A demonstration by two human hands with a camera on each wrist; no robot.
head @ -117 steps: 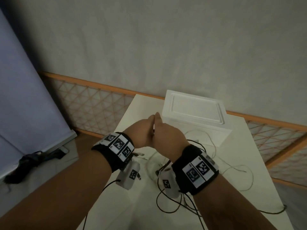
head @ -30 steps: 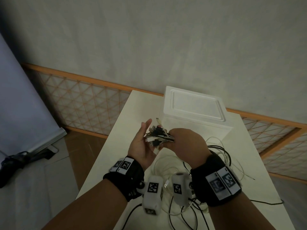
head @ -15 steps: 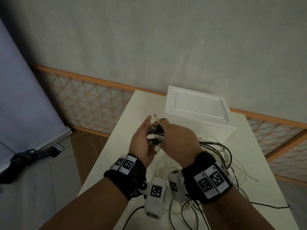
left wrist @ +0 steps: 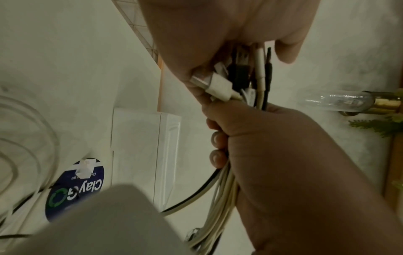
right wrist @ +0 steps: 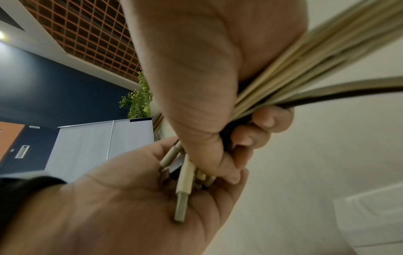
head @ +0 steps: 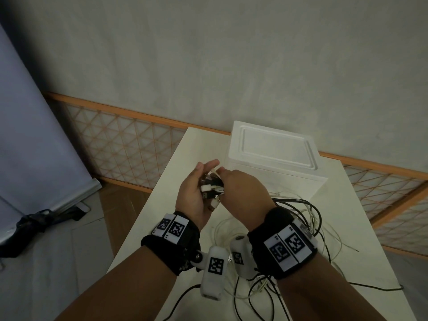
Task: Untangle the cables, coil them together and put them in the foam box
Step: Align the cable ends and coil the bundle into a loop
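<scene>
My right hand (head: 240, 191) grips a bundle of white and black cables (right wrist: 305, 69) in a fist just behind their plugs (head: 209, 189). The left hand (head: 194, 193) stands beside it, palm flat and fingers straight, and the plug ends (left wrist: 229, 81) butt against that palm (right wrist: 130, 198). One white USB plug (right wrist: 182, 205) sticks out furthest and lies along the palm. The rest of the cables (head: 303, 216) hang from the fist and trail in loose loops on the white table (head: 361, 228). Behind the hands stands the white foam box (head: 275, 151) with its lid on.
The table is narrow, with floor close on the left (head: 69, 239). A dark object (head: 30, 223) lies on that floor below a grey panel. A lattice railing (head: 129, 144) runs behind the table. A round blue sticker (left wrist: 74, 189) sits near the box.
The plug ends that fanned out between the hands a second ago now sit closer together against the left palm. Both hands stay close together in front of the box.
</scene>
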